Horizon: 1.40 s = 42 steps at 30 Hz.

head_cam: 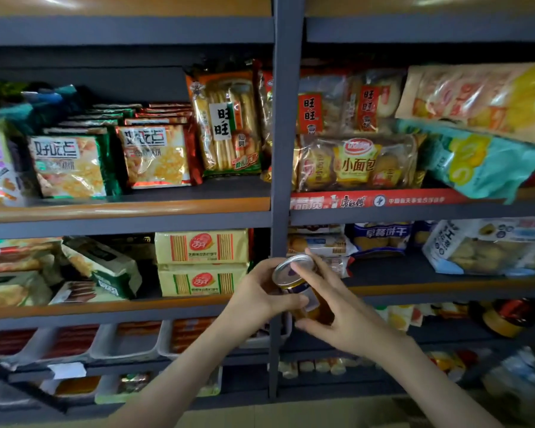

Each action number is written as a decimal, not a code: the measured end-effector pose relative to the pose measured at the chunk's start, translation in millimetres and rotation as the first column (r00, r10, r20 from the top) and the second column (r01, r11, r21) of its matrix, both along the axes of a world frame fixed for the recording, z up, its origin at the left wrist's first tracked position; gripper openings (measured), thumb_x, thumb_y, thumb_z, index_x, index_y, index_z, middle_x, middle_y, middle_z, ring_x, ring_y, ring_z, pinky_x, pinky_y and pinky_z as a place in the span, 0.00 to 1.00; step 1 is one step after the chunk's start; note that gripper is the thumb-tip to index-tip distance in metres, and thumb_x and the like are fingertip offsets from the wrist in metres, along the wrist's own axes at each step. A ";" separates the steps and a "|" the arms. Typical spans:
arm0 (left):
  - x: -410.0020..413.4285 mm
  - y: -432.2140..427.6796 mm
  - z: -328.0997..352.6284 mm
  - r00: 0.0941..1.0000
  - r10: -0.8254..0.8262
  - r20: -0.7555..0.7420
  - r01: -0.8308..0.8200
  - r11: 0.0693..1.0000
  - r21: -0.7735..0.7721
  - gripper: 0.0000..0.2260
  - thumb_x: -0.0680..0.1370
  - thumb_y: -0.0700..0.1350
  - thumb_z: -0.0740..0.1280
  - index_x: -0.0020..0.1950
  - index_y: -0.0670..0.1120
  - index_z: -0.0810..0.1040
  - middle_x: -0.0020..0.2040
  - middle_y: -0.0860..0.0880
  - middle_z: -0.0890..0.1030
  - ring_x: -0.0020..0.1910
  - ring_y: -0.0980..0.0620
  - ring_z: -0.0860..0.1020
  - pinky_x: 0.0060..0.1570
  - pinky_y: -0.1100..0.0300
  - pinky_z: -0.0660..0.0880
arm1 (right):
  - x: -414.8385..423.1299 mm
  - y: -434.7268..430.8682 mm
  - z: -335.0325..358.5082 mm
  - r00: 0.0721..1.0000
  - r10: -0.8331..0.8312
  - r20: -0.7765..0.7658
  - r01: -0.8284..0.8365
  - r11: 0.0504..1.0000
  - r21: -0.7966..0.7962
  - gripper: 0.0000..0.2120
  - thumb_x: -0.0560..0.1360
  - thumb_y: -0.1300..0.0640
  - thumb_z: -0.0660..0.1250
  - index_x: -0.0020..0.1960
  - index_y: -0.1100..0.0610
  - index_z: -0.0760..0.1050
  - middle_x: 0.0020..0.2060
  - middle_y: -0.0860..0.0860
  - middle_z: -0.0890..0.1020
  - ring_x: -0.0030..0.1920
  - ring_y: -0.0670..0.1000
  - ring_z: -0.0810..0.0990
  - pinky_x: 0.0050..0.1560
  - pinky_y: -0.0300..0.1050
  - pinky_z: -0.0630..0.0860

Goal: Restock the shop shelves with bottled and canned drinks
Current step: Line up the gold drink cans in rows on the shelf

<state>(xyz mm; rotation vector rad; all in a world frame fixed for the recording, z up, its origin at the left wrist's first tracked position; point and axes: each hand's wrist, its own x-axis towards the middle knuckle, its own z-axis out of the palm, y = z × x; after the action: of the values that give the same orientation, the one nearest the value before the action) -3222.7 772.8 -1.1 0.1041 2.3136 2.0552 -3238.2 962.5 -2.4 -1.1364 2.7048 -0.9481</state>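
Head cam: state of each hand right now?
Left hand: holding the can, fingers curled round its side.
Right hand: holding the same can, fingers on top, thumb underneath.

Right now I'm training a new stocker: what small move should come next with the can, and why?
Probably swing the can right and stand it on the bare shelf board beside the post. The left hand and right hand both hold it tilted before the post, and that dark patch looks the nearest free spot.
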 end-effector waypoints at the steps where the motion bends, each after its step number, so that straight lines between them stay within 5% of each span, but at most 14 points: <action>1: -6.1 9.5 9.1 1.000 0.001 0.000 -0.001 1.000 0.015 0.24 0.67 0.42 0.79 0.60 0.50 0.76 0.55 0.52 0.82 0.54 0.56 0.81 0.54 0.56 0.79 | -2.7 9.8 7.7 0.999 -0.038 -0.016 0.038 0.999 0.017 0.47 0.75 0.46 0.70 0.66 0.20 0.33 0.71 0.27 0.34 0.69 0.36 0.59 0.59 0.37 0.73; 4: -29.0 44.4 45.2 0.999 0.027 -0.033 -0.024 0.994 0.109 0.27 0.60 0.50 0.81 0.57 0.49 0.76 0.52 0.50 0.83 0.51 0.52 0.83 0.51 0.51 0.80 | -12.8 39.6 42.3 0.987 -0.161 0.019 0.160 0.949 -0.270 0.46 0.71 0.46 0.74 0.69 0.24 0.41 0.72 0.30 0.55 0.68 0.35 0.66 0.61 0.36 0.73; 8: -60.3 98.4 114.7 0.990 -0.035 -0.137 0.059 0.982 0.178 0.23 0.66 0.49 0.80 0.56 0.48 0.74 0.54 0.47 0.81 0.50 0.49 0.83 0.35 0.60 0.79 | -29.7 84.0 105.9 0.953 -0.303 0.000 0.265 0.834 -0.483 0.29 0.67 0.42 0.73 0.62 0.34 0.60 0.55 0.36 0.75 0.51 0.36 0.79 0.46 0.31 0.75; 13: -90.4 158.7 186.3 0.943 -0.118 -0.310 0.155 0.983 0.097 0.28 0.63 0.53 0.79 0.56 0.46 0.72 0.54 0.44 0.81 0.49 0.46 0.83 0.51 0.48 0.81 | -58.6 138.6 156.1 0.933 -0.336 0.130 0.324 0.623 -0.712 0.26 0.65 0.49 0.79 0.56 0.41 0.68 0.46 0.39 0.81 0.45 0.38 0.81 0.44 0.34 0.76; 16: -108.6 192.2 217.5 0.894 -0.188 -0.407 0.223 0.974 0.039 0.03 0.74 0.45 0.73 0.44 0.51 0.81 0.45 0.49 0.82 0.43 0.51 0.81 0.47 0.54 0.78 | -81.5 164.8 178.0 0.929 -0.348 0.122 0.286 0.471 -0.835 0.28 0.62 0.54 0.79 0.56 0.44 0.69 0.44 0.37 0.83 0.47 0.40 0.82 0.47 0.38 0.76; 17: -116.4 201.4 227.5 0.872 -0.179 -0.456 0.191 0.981 -0.021 0.02 0.75 0.48 0.72 0.43 0.52 0.81 0.46 0.51 0.82 0.45 0.53 0.81 0.49 0.56 0.77 | -88.0 171.7 186.4 0.926 -0.364 0.101 0.267 0.440 -0.857 0.28 0.62 0.54 0.80 0.56 0.45 0.70 0.44 0.38 0.83 0.47 0.40 0.82 0.48 0.39 0.76; 20: -140.4 223.4 253.9 0.774 -0.152 -0.615 0.018 0.975 -0.219 0.21 0.72 0.62 0.69 0.60 0.53 0.74 0.56 0.55 0.80 0.54 0.56 0.79 0.59 0.55 0.75 | -105.7 191.8 216.9 0.906 -0.422 0.034 0.218 0.396 -0.892 0.28 0.62 0.52 0.77 0.58 0.47 0.69 0.49 0.44 0.81 0.50 0.43 0.81 0.50 0.42 0.78; 23: -156.1 236.6 280.6 0.621 -0.169 -0.766 -0.110 0.948 -0.298 0.27 0.76 0.59 0.67 0.72 0.51 0.66 0.60 0.55 0.76 0.57 0.62 0.75 0.57 0.70 0.71 | -121.9 213.2 253.8 0.865 -0.496 -0.074 0.162 0.416 -0.895 0.29 0.64 0.48 0.77 0.61 0.46 0.69 0.57 0.49 0.79 0.56 0.46 0.80 0.58 0.49 0.77; 27: -185.5 252.1 309.2 0.412 -0.252 -0.876 -0.309 0.865 -0.394 0.20 0.80 0.51 0.64 0.71 0.48 0.69 0.62 0.50 0.76 0.60 0.55 0.73 0.58 0.65 0.69 | -147.9 235.1 293.3 0.706 -0.639 -0.305 0.193 0.589 -0.785 0.32 0.70 0.46 0.74 0.70 0.49 0.66 0.66 0.45 0.72 0.66 0.44 0.71 0.67 0.47 0.71; 34: -230.5 272.5 345.8 0.539 -0.304 -0.786 -0.391 0.736 -0.553 0.25 0.78 0.52 0.67 0.72 0.48 0.65 0.63 0.46 0.78 0.59 0.48 0.77 0.55 0.56 0.73 | -196.0 246.4 342.2 0.598 -0.698 -0.393 0.276 0.640 -0.717 0.31 0.69 0.46 0.74 0.67 0.52 0.67 0.58 0.48 0.76 0.57 0.47 0.76 0.56 0.46 0.77; 38: -252.1 291.7 361.2 0.643 -0.292 -0.708 -0.406 0.654 -0.638 0.15 0.76 0.53 0.68 0.55 0.44 0.74 0.49 0.47 0.78 0.44 0.50 0.75 0.35 0.60 0.68 | -219.8 248.7 355.7 0.558 -0.718 -0.415 0.441 0.681 -0.585 0.29 0.69 0.47 0.75 0.66 0.54 0.70 0.56 0.50 0.72 0.54 0.48 0.72 0.48 0.39 0.70; 42: -268.2 292.6 364.2 0.725 -0.324 -0.608 -0.311 0.634 -0.708 0.15 0.74 0.53 0.71 0.49 0.42 0.77 0.43 0.47 0.79 0.41 0.51 0.76 0.35 0.61 0.69 | -235.7 246.5 357.8 0.499 -0.712 -0.494 0.588 0.697 -0.411 0.32 0.70 0.45 0.73 0.68 0.57 0.69 0.64 0.55 0.67 0.60 0.52 0.67 0.54 0.43 0.67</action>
<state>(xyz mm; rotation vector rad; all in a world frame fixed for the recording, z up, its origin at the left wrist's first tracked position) -3490.9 1065.4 363.1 0.9984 3.3950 0.8038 -3473.9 1209.0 355.3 -0.3940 3.8371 -1.0416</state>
